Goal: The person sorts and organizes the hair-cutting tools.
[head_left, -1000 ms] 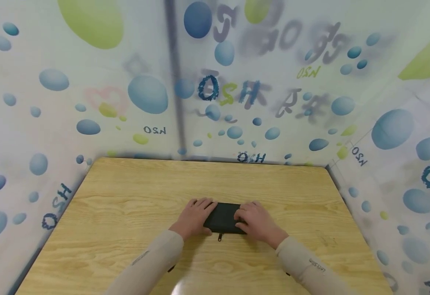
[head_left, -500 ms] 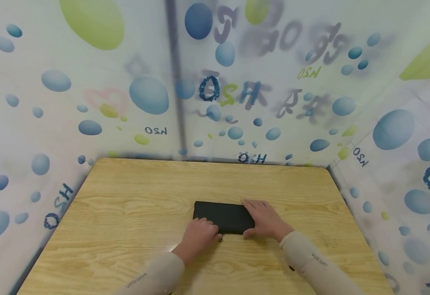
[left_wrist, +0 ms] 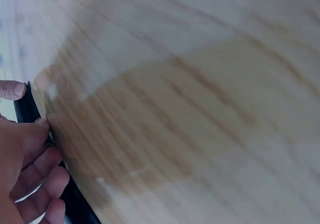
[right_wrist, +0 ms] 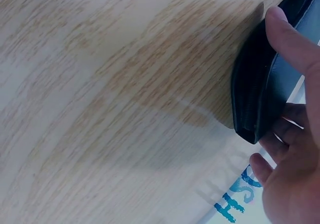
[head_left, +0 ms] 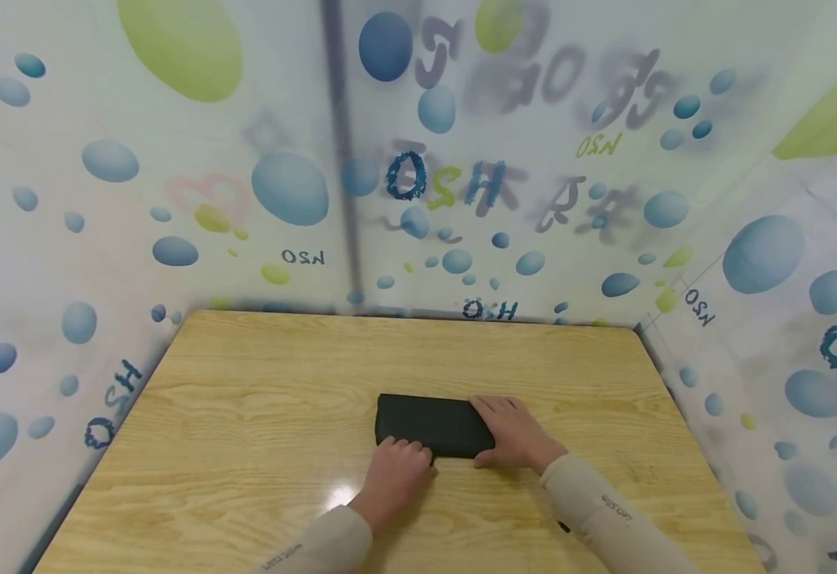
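Observation:
A black zip wallet lies on the wooden table, its long side facing me. My right hand grips its right end, thumb on the near edge and fingers over the far side. In the right wrist view the zipper runs along the end of the wallet, beside that thumb. My left hand is at the near edge, fingers curled, thumb and forefinger pinching at the zipper pull, which is mostly hidden. The left wrist view shows these curled fingers against the wallet's dark edge.
The wooden table reaches back to a white wall printed with blue and green drops and letters. Another patterned wall stands along the right side. Light glares off the tabletop near my left wrist.
My left hand has left the wallet's left end and come to its near edge at the zipper pull. My right hand has shifted slightly outward to grip the right end.

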### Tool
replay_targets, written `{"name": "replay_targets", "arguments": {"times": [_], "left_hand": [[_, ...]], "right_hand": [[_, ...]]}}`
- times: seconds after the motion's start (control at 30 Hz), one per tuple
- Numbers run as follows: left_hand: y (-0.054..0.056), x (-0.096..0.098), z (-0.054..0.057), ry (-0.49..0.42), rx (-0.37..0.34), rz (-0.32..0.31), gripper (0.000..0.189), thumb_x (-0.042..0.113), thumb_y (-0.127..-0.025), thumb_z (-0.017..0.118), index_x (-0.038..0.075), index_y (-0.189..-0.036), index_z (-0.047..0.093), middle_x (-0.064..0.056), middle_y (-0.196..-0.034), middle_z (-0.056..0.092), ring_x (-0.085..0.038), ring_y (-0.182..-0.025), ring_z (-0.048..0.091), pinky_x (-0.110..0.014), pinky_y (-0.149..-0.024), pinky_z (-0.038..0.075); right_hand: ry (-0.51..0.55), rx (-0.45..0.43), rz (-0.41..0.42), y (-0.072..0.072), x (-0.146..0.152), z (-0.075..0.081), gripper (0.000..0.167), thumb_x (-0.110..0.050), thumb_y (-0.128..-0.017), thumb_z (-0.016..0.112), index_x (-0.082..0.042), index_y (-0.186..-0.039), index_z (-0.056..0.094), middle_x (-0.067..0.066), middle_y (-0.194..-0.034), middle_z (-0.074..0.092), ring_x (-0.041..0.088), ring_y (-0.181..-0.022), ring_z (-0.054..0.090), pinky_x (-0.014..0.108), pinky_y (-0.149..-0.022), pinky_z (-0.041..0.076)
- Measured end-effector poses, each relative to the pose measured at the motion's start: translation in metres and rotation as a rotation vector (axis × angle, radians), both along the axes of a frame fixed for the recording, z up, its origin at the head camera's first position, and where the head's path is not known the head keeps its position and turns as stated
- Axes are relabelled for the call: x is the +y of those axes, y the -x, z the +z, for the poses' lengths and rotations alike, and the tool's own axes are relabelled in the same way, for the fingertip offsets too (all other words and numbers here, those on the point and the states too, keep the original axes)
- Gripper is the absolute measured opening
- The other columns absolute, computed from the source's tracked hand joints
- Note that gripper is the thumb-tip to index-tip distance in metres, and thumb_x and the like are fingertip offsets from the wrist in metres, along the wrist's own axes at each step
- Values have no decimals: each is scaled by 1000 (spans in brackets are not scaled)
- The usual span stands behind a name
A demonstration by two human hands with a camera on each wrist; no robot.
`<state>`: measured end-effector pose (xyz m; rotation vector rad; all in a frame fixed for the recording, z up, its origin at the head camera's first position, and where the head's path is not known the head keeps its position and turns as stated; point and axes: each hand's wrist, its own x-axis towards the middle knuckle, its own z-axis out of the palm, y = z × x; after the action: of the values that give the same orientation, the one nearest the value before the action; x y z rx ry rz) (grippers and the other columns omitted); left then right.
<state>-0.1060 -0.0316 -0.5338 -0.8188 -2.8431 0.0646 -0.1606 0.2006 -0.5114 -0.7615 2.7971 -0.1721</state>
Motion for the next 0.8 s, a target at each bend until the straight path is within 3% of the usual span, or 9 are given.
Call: {"name": "replay_targets", "arguments": {"times": [0.17, 0.43, 0.8], "left_hand": [[-1, -1, -2, 12, 1, 6, 14, 14, -81, 71, 19, -70, 66, 5, -66, 64, -10, -54, 54, -24, -50, 31], [-1, -5, 0, 2, -2, 8, 15, 13, -83, 71, 20, -70, 66, 7, -65, 64, -7, -50, 49, -23, -48, 29], [0, -8, 2, -11, 4, 3, 18, 12, -82, 70, 19, -66, 64, 6, -63, 64, -8, -51, 54, -23, -48, 32]], "right_hand": [[2, 8, -4, -1, -1, 1, 98, -55, -76, 77, -7, -150, 35, 11, -151, 43, 29, -138, 42, 50, -114, 30], [-47, 73, -6, -2, -3, -3, 96, -56, -75, 77, -9, -150, 38, 7, -150, 46, 26, -135, 46, 49, -113, 32], [-66, 96, -2, -2, -4, -2, 97, -56, -73, 79, -9, -149, 40, 7, -148, 48, 26, -133, 49, 47, -113, 35]]}}
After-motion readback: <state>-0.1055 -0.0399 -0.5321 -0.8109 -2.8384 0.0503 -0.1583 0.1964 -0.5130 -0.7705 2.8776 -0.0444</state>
